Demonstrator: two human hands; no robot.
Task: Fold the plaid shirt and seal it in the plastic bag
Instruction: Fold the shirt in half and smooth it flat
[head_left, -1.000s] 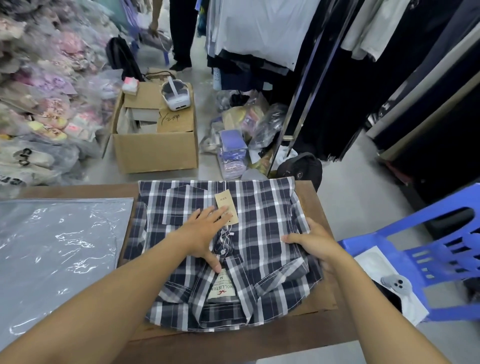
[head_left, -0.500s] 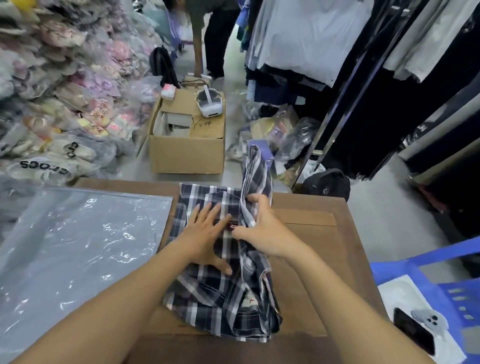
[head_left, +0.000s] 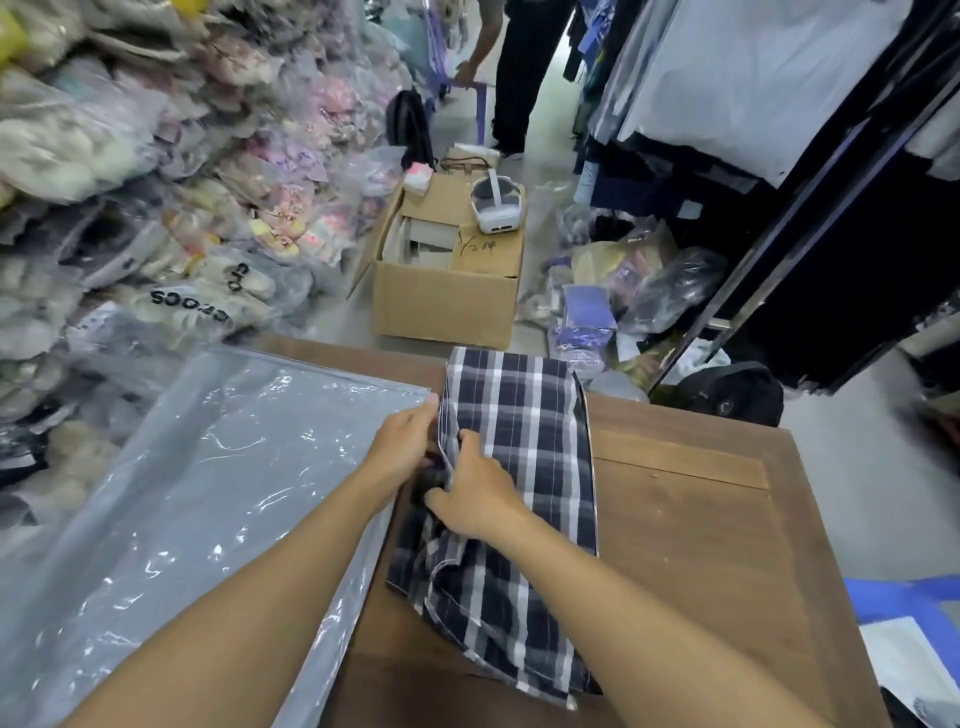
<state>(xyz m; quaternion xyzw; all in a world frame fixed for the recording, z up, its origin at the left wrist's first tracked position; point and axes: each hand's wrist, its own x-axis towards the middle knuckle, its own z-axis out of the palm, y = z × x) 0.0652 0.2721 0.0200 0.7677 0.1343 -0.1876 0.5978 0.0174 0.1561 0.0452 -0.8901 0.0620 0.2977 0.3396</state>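
- Since the earlier frame the plaid shirt (head_left: 519, 467) has gone from a raised half-fold to a narrow strip lying flat, and both hands now sit at its left edge.
- The shirt lies lengthwise on the wooden table (head_left: 701, 545), just right of the plastic bag (head_left: 208, 493); its near end is rumpled and partly covered by the right forearm.
- The right hand (head_left: 475, 493) rests on the cloth, fingers curled down onto the fold edge; whether it pinches cloth cannot be told.
- The left hand (head_left: 402, 449) meets the same edge with its fingers tucked under the cloth, so its grip is hidden (only the back of the hand shows).
- The bag lies flat and empty, its near corner hanging past the table and its left part cut off by the frame.
- Beyond the table stands an open cardboard box (head_left: 447, 306) with a white headset (head_left: 496, 205) on its flap.
- Bagged goods (head_left: 130, 182) pile up at left, blurred; hanging clothes (head_left: 753, 78) fill the right, and a standing person (head_left: 519, 67) is cut off at the top.
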